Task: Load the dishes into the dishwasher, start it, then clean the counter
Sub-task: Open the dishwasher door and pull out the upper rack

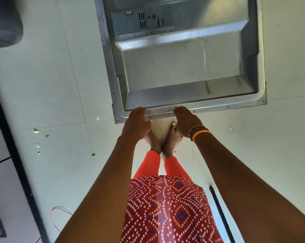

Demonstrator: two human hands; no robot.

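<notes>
While both hands rest on the near edge of the lowered dishwasher door, the left hand lies flat with fingers straight over the metal rim, and the right hand curls its fingers over that same rim, thumb below. Neither holds any dish. The door fills the upper centre of the frame, inner steel face up, detergent dispenser near the top. No racks or dishes are in view. My guess is the door could slip or drop, since the bare feet stand directly beneath its edge at mid-frame. Small crumbs dot the pale floor at left, and a thin red wire loops at lower left.
</notes>
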